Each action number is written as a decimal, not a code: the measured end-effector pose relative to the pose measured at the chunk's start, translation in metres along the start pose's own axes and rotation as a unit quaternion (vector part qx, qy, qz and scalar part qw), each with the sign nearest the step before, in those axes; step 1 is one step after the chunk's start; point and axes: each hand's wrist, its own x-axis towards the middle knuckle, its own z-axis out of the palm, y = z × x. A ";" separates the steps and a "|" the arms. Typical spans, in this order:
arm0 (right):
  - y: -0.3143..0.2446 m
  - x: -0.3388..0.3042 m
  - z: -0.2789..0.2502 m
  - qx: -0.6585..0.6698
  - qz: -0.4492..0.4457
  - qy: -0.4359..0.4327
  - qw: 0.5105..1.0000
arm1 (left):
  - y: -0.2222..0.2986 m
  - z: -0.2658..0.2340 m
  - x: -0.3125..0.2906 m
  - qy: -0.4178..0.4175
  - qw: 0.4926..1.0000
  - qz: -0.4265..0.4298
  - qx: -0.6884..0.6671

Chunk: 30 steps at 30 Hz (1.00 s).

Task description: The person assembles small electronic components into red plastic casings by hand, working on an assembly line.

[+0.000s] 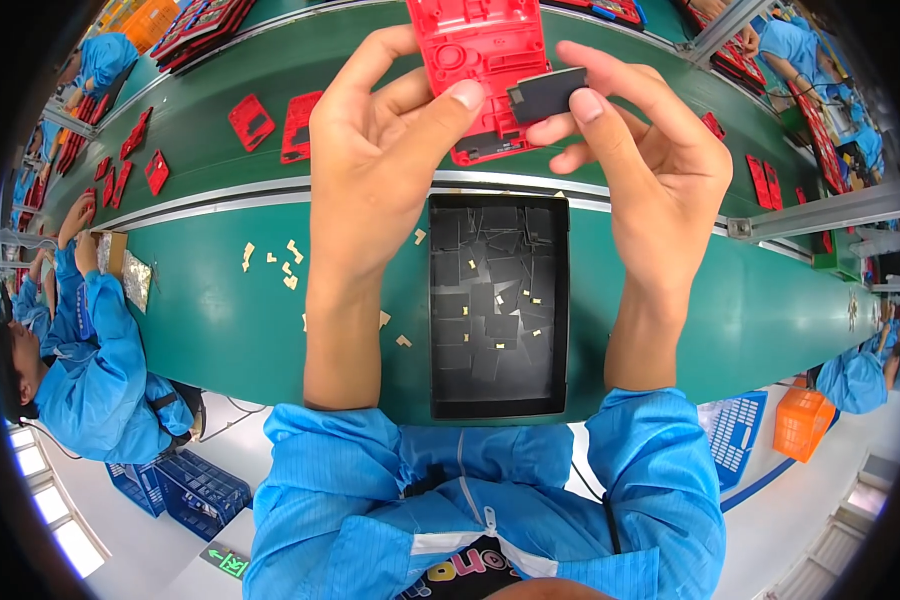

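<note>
My left hand [365, 175] is closed around a red moulded plastic housing [490, 55], its ribbed inside facing me and its top cut off by the picture's edge. Between the thumb and fingers of my right hand [665, 165] is a thin black rectangular plate [552, 97]. The plate's left end overlaps the lower part of the housing; whether it is seated there I cannot tell. Below both hands lies a black tray [498, 409] holding many flat dark plates [452, 303] and several small cream pieces. Loose cream strips [249, 256] are scattered on the green bench beside my left forearm.
Across the far metal rail [240, 195], more red housings [252, 122] lie on a green belt [205, 125]. A person in blue [95, 370] works at the left, others farther off. Blue crates [202, 488] and an orange crate [803, 420] stand on the floor.
</note>
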 end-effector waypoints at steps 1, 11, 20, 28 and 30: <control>0.000 0.000 0.001 0.013 0.005 0.012 1.000 | 0.000 0.001 0.000 -0.001 1.000 0.000 0.000; 0.005 -0.004 0.000 0.039 0.039 0.034 0.998 | -0.001 0.004 -0.002 -0.001 1.000 0.013 -0.015; 0.007 -0.008 0.004 0.011 0.039 0.043 0.998 | 0.001 0.007 -0.003 0.004 1.000 0.021 -0.019; 0.016 -0.013 0.008 -0.287 -0.179 0.076 0.938 | 0.003 0.012 -0.006 0.021 1.000 0.012 0.000; 0.021 -0.015 0.016 -0.320 -0.227 0.085 0.916 | 0.002 0.013 -0.006 0.023 1.000 0.021 -0.004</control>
